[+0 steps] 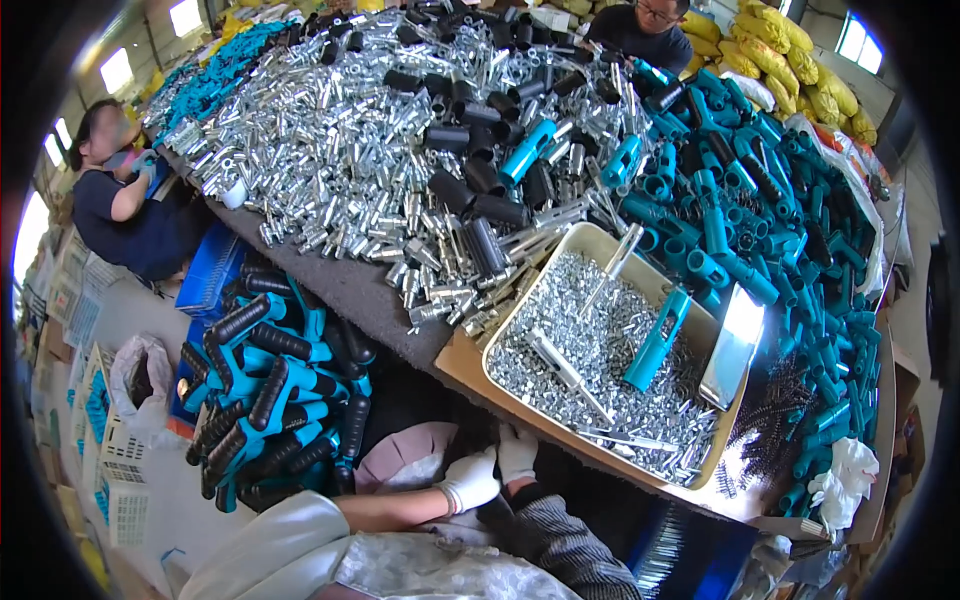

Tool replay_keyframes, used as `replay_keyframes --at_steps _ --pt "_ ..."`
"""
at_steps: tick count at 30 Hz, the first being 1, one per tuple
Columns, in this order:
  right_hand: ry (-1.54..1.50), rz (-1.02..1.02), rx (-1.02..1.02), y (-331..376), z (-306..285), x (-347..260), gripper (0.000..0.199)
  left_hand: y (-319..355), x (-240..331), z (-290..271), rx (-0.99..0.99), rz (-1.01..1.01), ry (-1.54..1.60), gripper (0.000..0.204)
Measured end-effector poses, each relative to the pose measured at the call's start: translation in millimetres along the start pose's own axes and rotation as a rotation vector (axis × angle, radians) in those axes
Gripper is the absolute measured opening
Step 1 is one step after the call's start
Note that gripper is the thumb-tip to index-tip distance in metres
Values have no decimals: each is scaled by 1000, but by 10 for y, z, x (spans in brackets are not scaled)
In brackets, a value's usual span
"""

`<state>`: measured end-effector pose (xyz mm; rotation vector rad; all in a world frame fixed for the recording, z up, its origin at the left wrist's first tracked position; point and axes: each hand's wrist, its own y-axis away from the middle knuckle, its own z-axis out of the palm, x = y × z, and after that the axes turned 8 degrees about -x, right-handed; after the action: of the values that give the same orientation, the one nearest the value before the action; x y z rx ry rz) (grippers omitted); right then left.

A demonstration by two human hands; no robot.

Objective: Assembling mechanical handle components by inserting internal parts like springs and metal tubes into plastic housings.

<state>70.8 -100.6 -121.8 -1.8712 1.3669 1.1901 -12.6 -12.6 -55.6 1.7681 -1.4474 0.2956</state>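
Observation:
My left hand (470,481), in a white glove, is low in front of the table's near edge, its fingers curled in. Anything it may hold is hidden. Beside it, almost touching, my right hand (517,453) wears a white glove too and reaches to the underside of the table edge. Its fingertips are out of sight. Closest to both hands on the table is a cream tray (486,362) heaped with small silver metal parts. On that heap lie a teal slotted tube (657,340), a silver rod-shaped part (570,375) and a shiny metal box-like piece (733,347).
Piles of silver fittings (340,150), black sleeves (484,245) and teal tubes (715,230) cover the table. At my left, teal-and-black handled tools (275,390) are stacked by a blue crate (208,270). One person (125,200) works at left, another (645,40) across the table.

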Motion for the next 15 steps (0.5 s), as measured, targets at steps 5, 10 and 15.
replay_keyframes --at_steps 5,10,15 --pt "57 42 -337 -60 -52 987 35 145 194 -275 -159 -94 526 62" --pt "-468 97 -543 -424 211 1301 45 336 451 -456 -429 -398 1295 44" --pt "-92 -67 -473 -492 -81 1112 45 -220 631 -1010 -675 326 -430 31"
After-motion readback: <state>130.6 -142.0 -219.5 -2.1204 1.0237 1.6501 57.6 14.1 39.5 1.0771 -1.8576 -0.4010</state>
